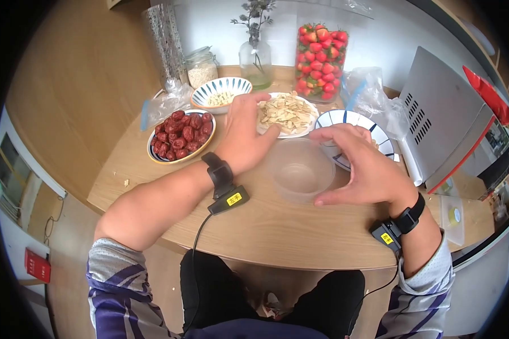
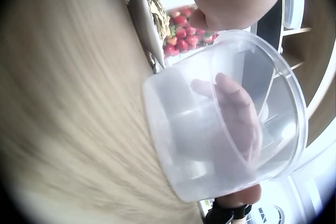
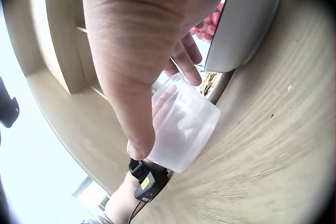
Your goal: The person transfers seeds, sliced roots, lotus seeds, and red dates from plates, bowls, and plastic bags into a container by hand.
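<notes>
Head view: a clear plastic tub [image 1: 301,169] stands on the wooden surface [image 1: 288,237] at the centre of the frame, between the two hands. The left hand [image 1: 244,135], upper left of the tub, has its fingers [image 1: 254,99] relaxed and parted from the thumb, gripping nothing. The right hand [image 1: 367,166], at the tub's right, is spread wide in a C-shape, fingers and thumb well apart; whether either hand touches the wall cannot be told. Above the tub lies a white plate [image 1: 294,135] of dried slices [image 1: 288,113]; at upper right, a blue-striped plate [image 1: 383,141], partly covered by the right hand. Upper left: an oval dish [image 1: 172,161] of dark red dried fruit [image 1: 181,135] and a striped bowl [image 1: 198,101] of pale pieces [image 1: 219,99].
</notes>
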A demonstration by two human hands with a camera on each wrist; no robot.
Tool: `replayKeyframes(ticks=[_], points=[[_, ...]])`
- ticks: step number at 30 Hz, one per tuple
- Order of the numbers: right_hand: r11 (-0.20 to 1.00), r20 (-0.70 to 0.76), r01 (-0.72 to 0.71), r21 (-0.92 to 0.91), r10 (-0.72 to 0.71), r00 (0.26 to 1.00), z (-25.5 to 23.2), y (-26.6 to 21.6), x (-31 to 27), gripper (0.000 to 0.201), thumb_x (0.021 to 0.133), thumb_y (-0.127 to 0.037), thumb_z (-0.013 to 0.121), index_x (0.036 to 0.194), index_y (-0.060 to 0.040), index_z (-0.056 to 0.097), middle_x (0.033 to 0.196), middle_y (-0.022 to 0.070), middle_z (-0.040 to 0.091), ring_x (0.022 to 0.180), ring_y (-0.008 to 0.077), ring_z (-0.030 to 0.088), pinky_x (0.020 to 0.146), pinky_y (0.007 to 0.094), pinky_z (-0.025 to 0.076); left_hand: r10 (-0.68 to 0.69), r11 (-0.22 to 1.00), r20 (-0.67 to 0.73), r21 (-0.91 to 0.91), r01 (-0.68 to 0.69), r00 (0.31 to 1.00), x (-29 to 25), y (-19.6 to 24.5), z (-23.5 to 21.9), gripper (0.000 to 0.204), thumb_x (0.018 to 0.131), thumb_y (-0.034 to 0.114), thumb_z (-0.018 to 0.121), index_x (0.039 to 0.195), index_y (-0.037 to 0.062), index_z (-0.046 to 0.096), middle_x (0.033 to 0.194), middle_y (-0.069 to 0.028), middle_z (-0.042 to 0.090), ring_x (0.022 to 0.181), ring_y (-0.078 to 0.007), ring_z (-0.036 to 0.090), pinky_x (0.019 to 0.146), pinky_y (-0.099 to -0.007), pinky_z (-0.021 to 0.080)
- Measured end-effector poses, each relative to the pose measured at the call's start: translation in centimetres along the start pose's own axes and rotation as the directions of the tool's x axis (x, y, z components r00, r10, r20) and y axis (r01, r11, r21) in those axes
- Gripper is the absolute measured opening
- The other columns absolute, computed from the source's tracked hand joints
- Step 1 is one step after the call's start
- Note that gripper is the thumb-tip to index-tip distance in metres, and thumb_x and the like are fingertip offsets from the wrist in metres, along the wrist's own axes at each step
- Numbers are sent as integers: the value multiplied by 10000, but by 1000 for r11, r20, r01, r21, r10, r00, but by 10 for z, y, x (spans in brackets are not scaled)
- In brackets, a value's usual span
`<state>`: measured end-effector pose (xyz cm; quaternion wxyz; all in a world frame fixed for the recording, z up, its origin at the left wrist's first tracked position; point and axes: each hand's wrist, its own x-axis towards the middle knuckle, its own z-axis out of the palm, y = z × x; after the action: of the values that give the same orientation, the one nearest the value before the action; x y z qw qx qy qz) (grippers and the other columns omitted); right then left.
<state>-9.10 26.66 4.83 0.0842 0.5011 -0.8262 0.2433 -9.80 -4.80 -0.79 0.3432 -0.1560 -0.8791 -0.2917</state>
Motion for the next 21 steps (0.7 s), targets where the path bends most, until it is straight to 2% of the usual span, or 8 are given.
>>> replayKeyframes(ticks=[3,5,9,11,14,18,19,21], points=[[999,-32,23,39,-22,999,3,4,-3,1093,691,-433,1109,1607,-105,611,1426,78,726,1445,324,589,1289,498,307,86,996,46,-20,-85,995,6,1,-2,687,993,220,867,1603,55,597,1510,-224,634,1434,-402,613,1241,-499,494],[998,-52,30,57,-27,998,5,3,-3,1085,707,-436,1104,1614,-108,607,1415,69,727,1435,319,594,1293,508,301,118,991,158,47,-127,980,17,3,-11,678,1000,227,864,1601,42,610,1519,-233,661,1452,-416,623,1250,-505,496],[995,-33,-33,92,36,999,6,5,0,1035,750,-476,1075,1599,-102,616,1364,75,753,1391,314,625,1301,517,290,144,978,271,110,-180,952,48,-1,-20,726,1004,293,879,1641,64,615,1536,-247,684,1476,-444,625,1260,-511,497],[994,-52,-23,106,29,998,7,7,-1,1015,769,-546,1045,1568,-69,640,1314,123,779,1328,319,672,1300,507,296,153,959,395,161,-233,906,63,-11,-23,789,1001,351,885,1684,91,590,1546,-259,676,1466,-459,629,1251,-518,504],[994,-68,15,110,-7,998,11,11,-2,1003,774,-555,1039,1563,-77,645,1288,115,789,1310,307,675,1302,498,289,156,958,487,138,-252,859,75,-15,-23,782,1002,364,884,1677,93,599,1537,-263,678,1444,-466,643,1223,-520,526],[992,-71,18,126,-9,997,9,13,-3,986,789,-567,1029,1558,-83,647,1272,114,791,1301,323,662,1300,496,283,173,945,545,143,-294,821,86,-16,-14,708,1004,375,876,1628,107,674,1468,-257,716,1331,-453,708,1139,-515,575],[992,-76,28,126,-19,997,11,14,-3,982,793,-570,1026,1556,-82,647,1269,114,790,1301,328,657,1299,497,284,104,964,579,142,-225,808,89,-11,-13,634,1016,349,862,1587,114,718,1404,-244,751,1253,-431,745,1084,-502,597],[992,-82,36,124,-25,996,12,14,-4,975,800,-580,1020,1551,-82,649,1262,115,788,1304,338,650,1298,498,285,128,959,543,147,-244,830,90,-12,-8,592,1020,320,857,1561,111,739,1368,-233,767,1207,-416,763,1047,-491,610]])
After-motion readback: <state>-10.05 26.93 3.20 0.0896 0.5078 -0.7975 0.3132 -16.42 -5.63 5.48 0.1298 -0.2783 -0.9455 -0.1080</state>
